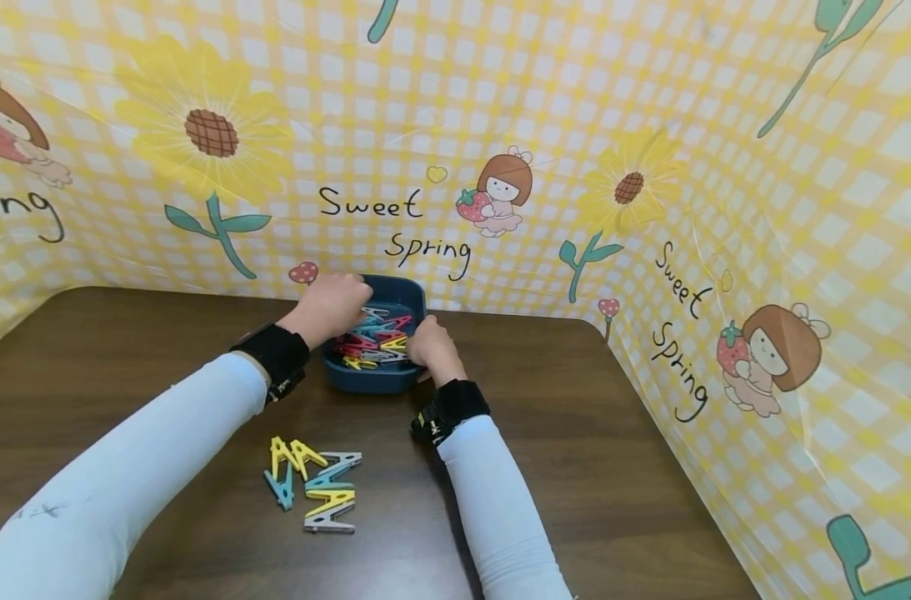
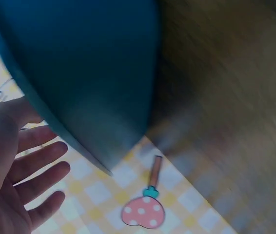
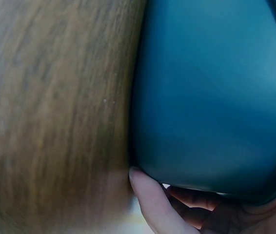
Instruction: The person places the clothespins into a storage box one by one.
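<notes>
A dark blue plastic tub (image 1: 372, 383) stands at the back of the table, with a pile of coloured clothespins (image 1: 370, 342) inside. My left hand (image 1: 329, 305) reaches over its left rim. In the left wrist view, that hand's fingers (image 2: 39, 183) are spread and loosely bent beside the rim, the upper ones partly hidden behind it. On the tub's right side, my right hand (image 1: 434, 343) grips the wall. Seen from the right wrist, the thumb (image 3: 150, 195) lies along the tub's lower corner while the other fingers go behind it.
Nearer the front, several yellow, blue and grey clothespins (image 1: 330, 500) lie on the brown wooden table (image 1: 575, 467) in a zigzag cluster. A yellow checked cloth (image 1: 395, 125) printed with flowers and figures rises right behind the tub and along the right side.
</notes>
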Available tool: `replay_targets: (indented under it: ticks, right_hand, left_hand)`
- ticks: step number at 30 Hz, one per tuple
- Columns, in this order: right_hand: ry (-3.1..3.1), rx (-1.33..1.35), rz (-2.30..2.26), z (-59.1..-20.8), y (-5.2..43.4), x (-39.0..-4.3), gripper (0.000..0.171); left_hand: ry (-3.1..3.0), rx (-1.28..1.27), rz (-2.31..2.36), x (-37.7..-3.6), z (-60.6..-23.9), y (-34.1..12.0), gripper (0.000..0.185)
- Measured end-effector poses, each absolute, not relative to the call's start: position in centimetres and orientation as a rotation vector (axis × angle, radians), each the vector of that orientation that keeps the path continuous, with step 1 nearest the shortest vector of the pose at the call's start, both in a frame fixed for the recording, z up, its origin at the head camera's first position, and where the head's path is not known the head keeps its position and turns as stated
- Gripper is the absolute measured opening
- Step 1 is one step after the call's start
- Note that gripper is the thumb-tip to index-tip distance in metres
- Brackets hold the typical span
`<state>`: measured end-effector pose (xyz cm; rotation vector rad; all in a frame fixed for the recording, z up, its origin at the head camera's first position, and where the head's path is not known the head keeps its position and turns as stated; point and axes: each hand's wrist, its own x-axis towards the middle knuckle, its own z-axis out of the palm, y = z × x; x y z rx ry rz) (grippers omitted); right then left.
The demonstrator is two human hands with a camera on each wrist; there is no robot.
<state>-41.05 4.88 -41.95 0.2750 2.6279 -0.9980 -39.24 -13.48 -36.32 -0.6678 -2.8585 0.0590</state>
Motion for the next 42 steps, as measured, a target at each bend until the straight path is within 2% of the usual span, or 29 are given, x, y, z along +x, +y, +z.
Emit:
replay_targets:
  ticks: [9, 18, 22, 27, 32, 42]
  right_hand:
    - [2.645, 0.242, -1.034, -41.0, 5.0, -39.6, 0.065]
    - [2.656, 0.210, -1.044, -40.7, 4.8, -39.2, 0.065]
    - [2.653, 0.232, -1.016, -40.8, 4.9, -39.4, 0.066]
    - [2.647, 0.251, -0.994, -41.2, 4.8, -39.8, 0.066]
    - [2.648, 0.270, -0.989, -41.2, 4.9, -40.3, 0.065]
    - [2.651, 0.223, -1.039, -40.7, 5.2, -39.0, 0.067]
  left_hand:
    - [-2.720, -0.643, -0.166, -36.0, -35.3, -13.9, 0.030]
    - [-2.690, -0.682, -0.346, -30.9, -34.4, -16.4, 0.027]
    - [-2.786, -0.801, -0.404, -28.8, -34.0, -16.9, 0.025]
    - [-2.910, -1.084, -0.430, -26.6, -34.1, -17.4, 0.025]
    - [-3.009, -1.315, -0.488, -25.6, -35.0, -17.1, 0.022]
    - [-3.282, -1.198, -0.505, -24.6, -37.1, -16.3, 0.022]
